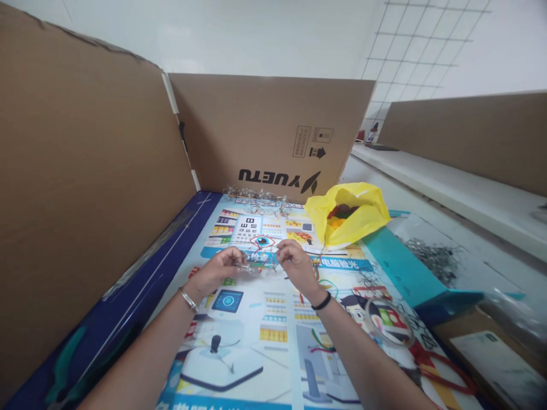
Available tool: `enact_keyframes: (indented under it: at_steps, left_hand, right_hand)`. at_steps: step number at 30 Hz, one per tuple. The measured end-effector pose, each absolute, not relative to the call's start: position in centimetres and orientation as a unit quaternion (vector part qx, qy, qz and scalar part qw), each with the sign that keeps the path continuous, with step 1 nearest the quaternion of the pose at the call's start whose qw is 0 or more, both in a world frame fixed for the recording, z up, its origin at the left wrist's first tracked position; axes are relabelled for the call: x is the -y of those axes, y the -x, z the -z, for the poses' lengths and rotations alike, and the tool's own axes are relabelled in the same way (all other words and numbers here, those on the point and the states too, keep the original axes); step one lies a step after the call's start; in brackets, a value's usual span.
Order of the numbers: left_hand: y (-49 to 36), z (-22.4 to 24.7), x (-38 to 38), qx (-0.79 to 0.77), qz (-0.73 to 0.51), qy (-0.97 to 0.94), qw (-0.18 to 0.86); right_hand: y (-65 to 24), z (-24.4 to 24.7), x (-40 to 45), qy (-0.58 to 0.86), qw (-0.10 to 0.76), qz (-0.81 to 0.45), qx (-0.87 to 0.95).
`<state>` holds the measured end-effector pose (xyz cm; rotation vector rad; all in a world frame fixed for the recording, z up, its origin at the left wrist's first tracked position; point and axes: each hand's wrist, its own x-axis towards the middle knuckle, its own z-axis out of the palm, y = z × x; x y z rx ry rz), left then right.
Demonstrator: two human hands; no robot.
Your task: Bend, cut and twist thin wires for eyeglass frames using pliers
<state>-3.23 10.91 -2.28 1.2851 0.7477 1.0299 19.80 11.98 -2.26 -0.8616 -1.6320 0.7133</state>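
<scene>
Over the middle of the printed mat (273, 319), my left hand (222, 265) has its fingers pinched together at a small clear or silvery piece (248, 269). Facing it on the right, my right hand (294, 261) holds its thumb and fingertips together; what they grip is too small to make out. Thin red and green strands (267, 266) show between the two hands. More coloured strands (317, 270) lie by my right wrist, below a yellow bag (354, 213) with red, dark and orange contents.
Cardboard panels (265, 131) stand behind and at the left. Tangled silvery pieces (256, 193) line the back edge; another pile (431, 259) lies right. A tape roll (390, 323) and red-handled scissors (448, 370) are at front right, green-handled pliers (68, 364) at front left.
</scene>
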Motion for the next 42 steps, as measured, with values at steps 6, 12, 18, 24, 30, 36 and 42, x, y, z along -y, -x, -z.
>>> enact_keyframes:
  at_steps: [6, 12, 18, 24, 30, 36, 42]
  left_hand:
    - [3.7, 2.3, -11.4, -0.359, -0.432, -0.6, 0.57]
    - [3.5, 0.1, -10.7, -0.393, -0.409, -0.584, 0.58]
    - [3.1, -0.9, -10.2, -0.387, -0.42, -0.576, 0.585]
    - [2.9, -0.9, -10.1, -0.386, -0.395, -0.58, 0.598]
    - [3.1, -0.8, -10.2, -0.384, -0.381, -0.589, 0.6]
    - [3.6, -0.2, -10.5, -0.379, -0.379, -0.599, 0.595]
    - [4.1, 0.4, -10.9, -0.384, -0.371, -0.612, 0.584]
  right_hand:
    - [-19.9, 3.1, -12.2, 0.367, 0.544, -0.306, 0.689]
    - [-19.7, 3.5, -12.3, 0.366, 0.554, -0.303, 0.684]
    - [-19.8, 3.0, -12.3, 0.341, 0.53, -0.317, 0.709]
    - [-20.2, 2.2, -12.2, 0.32, 0.446, -0.365, 0.752]
    - [-20.6, 1.5, -12.2, 0.323, 0.397, -0.409, 0.756]
    - [-20.8, 2.2, -12.6, 0.319, 0.428, -0.41, 0.74]
    - [-21.3, 3.0, -13.1, 0.294, 0.428, -0.392, 0.76]
